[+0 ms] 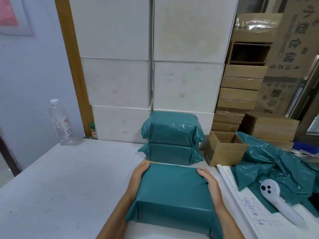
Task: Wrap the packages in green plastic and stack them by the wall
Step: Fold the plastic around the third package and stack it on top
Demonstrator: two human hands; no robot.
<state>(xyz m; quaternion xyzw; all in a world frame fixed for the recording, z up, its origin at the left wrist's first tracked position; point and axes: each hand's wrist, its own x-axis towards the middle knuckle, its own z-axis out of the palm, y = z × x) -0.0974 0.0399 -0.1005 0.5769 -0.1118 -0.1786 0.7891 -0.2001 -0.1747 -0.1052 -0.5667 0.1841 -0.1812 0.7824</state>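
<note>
- The left hand (138,176) and the right hand (209,182) are each grasping a side of the wrapped package (174,194), which is sitting at the near edge of the surface (69,178), just in front of the stack.
- Two wrapped packages (170,140) are standing stacked by the white boxes (151,75) at the wall.
- The plastic looks slick, so the package could be slipping out between the palms on the lift.
- Landing it off-centre risks toppling the stack, perhaps onto the open carton (224,149) beside it.

A water bottle (60,121) stands left; an open carton (224,149) sits right.
</note>
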